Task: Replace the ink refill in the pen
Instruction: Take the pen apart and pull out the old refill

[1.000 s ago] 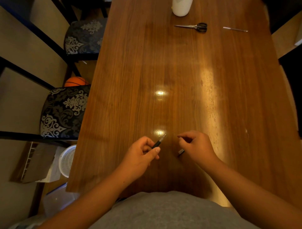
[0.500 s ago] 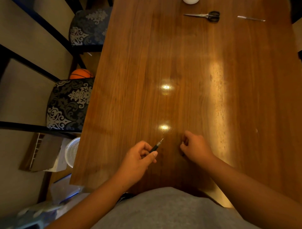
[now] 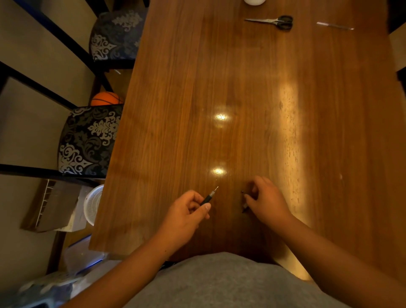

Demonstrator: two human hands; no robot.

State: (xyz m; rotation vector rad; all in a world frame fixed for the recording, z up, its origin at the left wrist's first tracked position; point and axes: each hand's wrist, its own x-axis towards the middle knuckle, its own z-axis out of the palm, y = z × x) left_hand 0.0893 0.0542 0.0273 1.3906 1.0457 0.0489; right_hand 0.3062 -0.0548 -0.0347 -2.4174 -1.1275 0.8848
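Note:
My left hand (image 3: pixel 186 214) is closed around a black pen barrel (image 3: pixel 208 197) whose thin metal refill tip sticks out up and to the right, just above the wooden table (image 3: pixel 197 99). My right hand (image 3: pixel 267 201) rests on the table to the right, fingers curled over a small dark pen part (image 3: pixel 244 205) that shows at its left edge; most of that part is hidden. A thin clear spare refill (image 3: pixel 335 25) lies at the far right of the table.
Black-handled scissors (image 3: pixel 272 21) lie at the far end, beside a white container (image 3: pixel 254 1) cut off by the frame. Two patterned chairs (image 3: pixel 87 140) stand along the left edge, with an orange ball (image 3: pixel 106 99) and a white basket (image 3: pixel 93 206) on the floor.
My right hand has lowered onto the table, setting the small dark part down under its fingers. The left hand keeps its hold on the barrel. The view shifted slightly.

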